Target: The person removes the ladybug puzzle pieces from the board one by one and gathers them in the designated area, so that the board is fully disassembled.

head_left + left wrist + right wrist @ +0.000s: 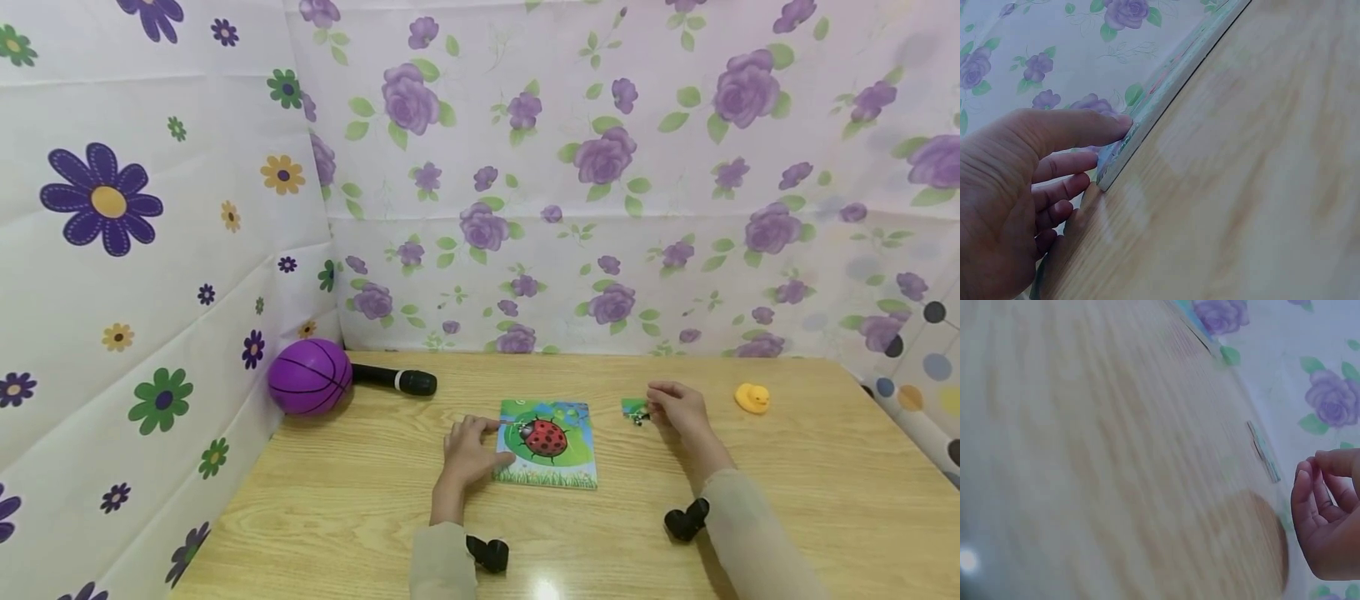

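Ladybird puzzle board lies flat mid-worktop, steadied at its left edge.

The left hand rests relaxed fingers against that edge, seemingly to stop it sliding. The right hand, fingers loosely curled and gripping nothing, hovers just beside a loose green piece lying right of the board.

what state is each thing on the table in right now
ladybird puzzle board: flat on the table, left edge touched by the left hand
loose puzzle piece: flat on the table, beside the right hand, grip unclear
purple ball: resting against the left wall
black microphone: lying on its side behind the ball
yellow duck: upright, untouched
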Motion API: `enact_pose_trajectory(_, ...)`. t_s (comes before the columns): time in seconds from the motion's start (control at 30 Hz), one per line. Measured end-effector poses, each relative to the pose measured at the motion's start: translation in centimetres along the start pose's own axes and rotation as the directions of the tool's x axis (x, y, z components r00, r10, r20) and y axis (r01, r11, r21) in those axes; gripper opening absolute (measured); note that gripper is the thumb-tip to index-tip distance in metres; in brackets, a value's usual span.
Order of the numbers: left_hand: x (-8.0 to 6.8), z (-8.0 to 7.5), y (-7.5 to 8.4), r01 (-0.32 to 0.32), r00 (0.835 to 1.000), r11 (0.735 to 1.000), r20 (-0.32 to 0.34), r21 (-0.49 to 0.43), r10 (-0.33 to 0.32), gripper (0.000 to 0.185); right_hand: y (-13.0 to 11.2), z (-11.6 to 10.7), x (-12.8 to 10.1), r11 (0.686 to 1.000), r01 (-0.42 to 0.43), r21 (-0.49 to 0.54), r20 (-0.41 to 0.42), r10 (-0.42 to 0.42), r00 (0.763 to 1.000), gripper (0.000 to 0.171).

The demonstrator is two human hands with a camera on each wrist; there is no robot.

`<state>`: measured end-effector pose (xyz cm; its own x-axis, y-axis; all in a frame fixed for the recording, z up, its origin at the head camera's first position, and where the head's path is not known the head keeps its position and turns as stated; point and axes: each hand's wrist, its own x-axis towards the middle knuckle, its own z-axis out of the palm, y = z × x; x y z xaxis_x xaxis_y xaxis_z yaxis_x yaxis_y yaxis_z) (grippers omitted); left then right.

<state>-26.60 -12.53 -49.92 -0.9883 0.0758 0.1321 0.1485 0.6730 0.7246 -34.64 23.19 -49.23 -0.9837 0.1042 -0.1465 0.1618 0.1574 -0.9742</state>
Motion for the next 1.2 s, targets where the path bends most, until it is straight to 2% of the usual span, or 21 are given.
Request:
enact_pose_trajectory(0.3, 0.0, 0.0, -0.1, 0.001, 1.0, 1.0, -0.001, 0.011, -0.001, 0.053, -1.5, 3.4, -0.8, 0.996, 0.046, -0.074, 0.082, -0.04, 0.996, 0.046)
enact_pose_trajectory(0.47, 0.1, 0.0, -0.1, -0.005, 1.0, 1.0, 0.01, -0.001, 0.005, 0.054, -2.1, 5.9, -1.3, 0.993, 0.092, -0.075, 0.113, -0.083, 0.99, 0.041)
enact_pose_trajectory(0.7, 0.2, -0.3, -0.3, 0.005, 1.0, 1.0, 0.006, 0.002, -0.005, 0.054, -2.2, 9.9, -1.6, 0.972, 0.16, -0.172, 0.206, -0.124, 0.971, 0.034)
enact_pose_trajectory(0.83, 0.2, -0.4, -0.2, -0.003, 1.0, 1.0, 0.004, 0.005, 0.003, 0.054, -1.9, 12.0, -1.6, 0.963, 0.193, -0.189, 0.252, -0.143, 0.957, 0.031)
enact_pose_trajectory(1.0, 0.1, -0.1, -0.1, 0.015, 1.0, 1.0, 0.009, 0.001, -0.015, 0.054, -1.7, 13.6, -1.7, 0.966, 0.162, -0.2, 0.193, -0.123, 0.974, 0.027)
enact_pose_trajectory(1.2, 0.2, 0.0, -0.2, 0.011, 1.0, 1.0, 0.017, 0.009, -0.011, 0.053, -1.5, 13.7, -2.2, 0.954, 0.141, -0.264, 0.132, -0.109, 0.985, 0.026)
